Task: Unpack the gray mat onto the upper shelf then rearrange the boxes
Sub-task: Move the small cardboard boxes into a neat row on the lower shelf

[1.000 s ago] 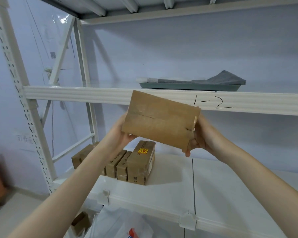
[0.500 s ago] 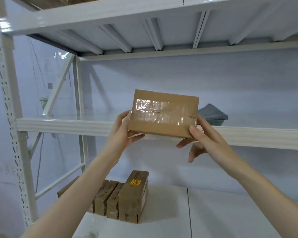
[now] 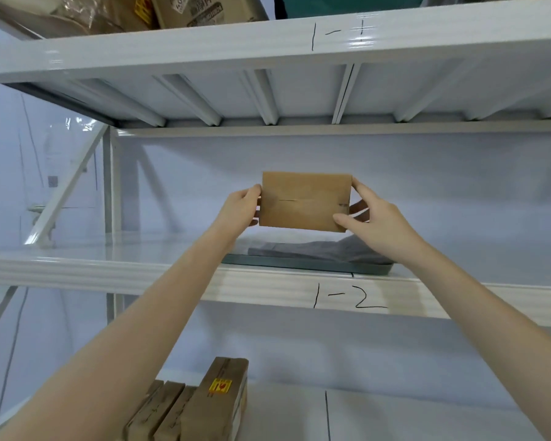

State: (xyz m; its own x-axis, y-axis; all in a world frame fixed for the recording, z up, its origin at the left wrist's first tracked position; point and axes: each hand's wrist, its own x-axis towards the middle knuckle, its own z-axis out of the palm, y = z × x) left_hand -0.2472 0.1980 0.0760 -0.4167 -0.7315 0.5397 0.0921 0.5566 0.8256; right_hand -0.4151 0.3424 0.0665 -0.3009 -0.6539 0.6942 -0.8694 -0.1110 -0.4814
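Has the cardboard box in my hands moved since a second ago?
Yes. The cardboard box has gone up: it was in front of the shelf edge marked 1-2, and now it sits above that edge, over the gray mat.

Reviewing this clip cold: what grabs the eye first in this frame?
A flat cardboard box held up at centre frame, left hand and right hand gripping its ends. Just below it, the gray mat lies on a tray on the shelf marked 1-2.
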